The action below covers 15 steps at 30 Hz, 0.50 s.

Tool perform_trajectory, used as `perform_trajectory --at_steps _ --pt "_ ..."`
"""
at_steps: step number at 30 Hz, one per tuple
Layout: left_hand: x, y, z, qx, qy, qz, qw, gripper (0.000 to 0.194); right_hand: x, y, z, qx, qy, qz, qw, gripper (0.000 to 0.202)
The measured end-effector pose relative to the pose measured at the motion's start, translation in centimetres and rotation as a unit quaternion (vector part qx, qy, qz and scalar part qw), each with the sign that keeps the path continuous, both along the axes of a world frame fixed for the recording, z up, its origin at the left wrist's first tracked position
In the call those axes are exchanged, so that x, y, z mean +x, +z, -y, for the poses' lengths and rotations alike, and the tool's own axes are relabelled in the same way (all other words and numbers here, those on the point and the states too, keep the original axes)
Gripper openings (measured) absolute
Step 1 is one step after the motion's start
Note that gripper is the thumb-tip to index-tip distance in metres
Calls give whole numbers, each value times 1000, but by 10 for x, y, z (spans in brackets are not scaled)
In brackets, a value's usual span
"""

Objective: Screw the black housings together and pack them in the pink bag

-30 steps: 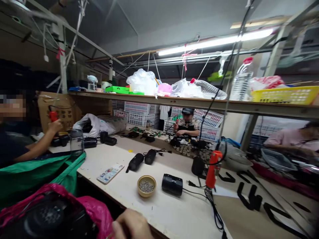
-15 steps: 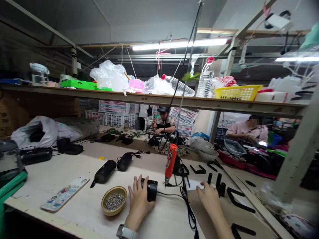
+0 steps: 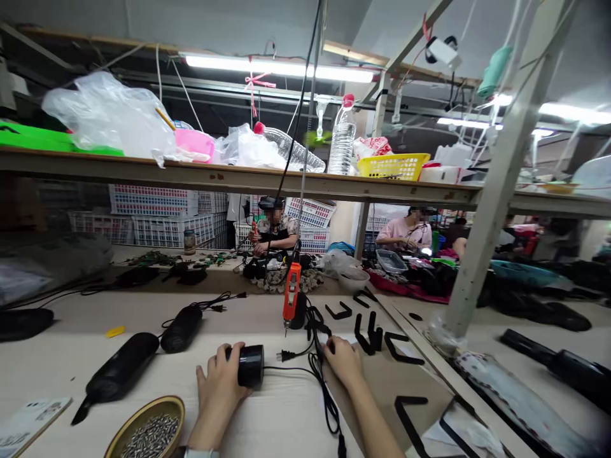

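The long workbench (image 3: 71,356) carries everything here. Near its front edge the left hand (image 3: 220,381) wraps the black cylindrical unit (image 3: 250,366), fingers curled over its top, thumb under. Its cord (image 3: 291,369) trails right toward the right hand (image 3: 342,361), whose fingers rest pressed together on the bench, seemingly empty, though the view is poor. The orange screwdriver (image 3: 291,298) hangs just behind; a tug on tangled cables could swing it, or knock the screw bowl (image 3: 146,432) at the front edge
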<state>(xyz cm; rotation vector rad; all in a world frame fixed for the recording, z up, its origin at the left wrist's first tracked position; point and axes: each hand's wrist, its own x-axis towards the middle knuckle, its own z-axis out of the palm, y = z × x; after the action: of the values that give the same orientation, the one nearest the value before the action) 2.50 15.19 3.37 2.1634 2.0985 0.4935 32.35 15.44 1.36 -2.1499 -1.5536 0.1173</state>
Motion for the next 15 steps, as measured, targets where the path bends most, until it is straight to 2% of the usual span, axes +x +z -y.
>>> perform_trajectory --at_steps 5,9,11,13,15 --pt "2 0 10 25 -6 -5 1000 79 25 5 8 33 -95 -26 995 10" --pt "-4 0 31 24 16 15 999 73 37 2 11 80 -104 -83 988 25" --pt "-11 3 46 -15 12 85 996 65 40 2 11 122 -87 -117 982 27" --pt "-20 8 62 -49 -8 187 981 62 43 4 11 166 -70 -156 971 30" --pt "-29 14 78 -39 -21 259 965 67 47 5 12 208 -61 -195 957 34"
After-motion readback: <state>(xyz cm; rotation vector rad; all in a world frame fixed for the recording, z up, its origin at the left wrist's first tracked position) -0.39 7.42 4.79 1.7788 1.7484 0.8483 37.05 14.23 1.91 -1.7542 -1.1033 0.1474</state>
